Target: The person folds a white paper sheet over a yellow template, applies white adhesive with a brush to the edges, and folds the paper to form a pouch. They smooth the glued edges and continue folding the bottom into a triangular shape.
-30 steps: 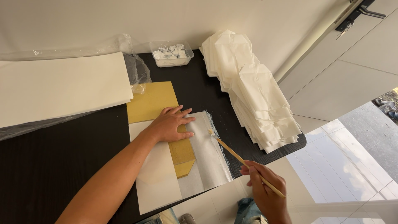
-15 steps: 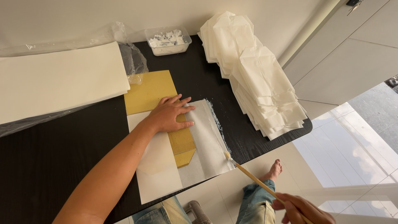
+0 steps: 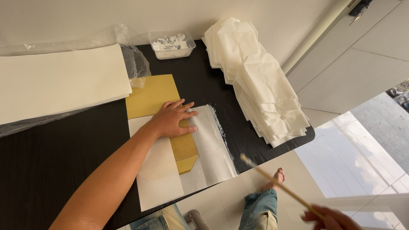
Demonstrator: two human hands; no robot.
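left hand (image 3: 170,120) flat, fingers spread, pressing yellow card (image 3: 162,110) and white paper sheet (image 3: 204,149) on black table (image 3: 51,157), right hand (image 3: 330,218) off the table edge, fingers clenched around thin wooden stick (image 3: 277,187)

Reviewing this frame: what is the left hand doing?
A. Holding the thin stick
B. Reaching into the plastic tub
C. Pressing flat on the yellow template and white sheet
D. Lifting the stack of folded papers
C: the left hand lies palm-down across the yellow template and white sheet; the right hand has the stick.
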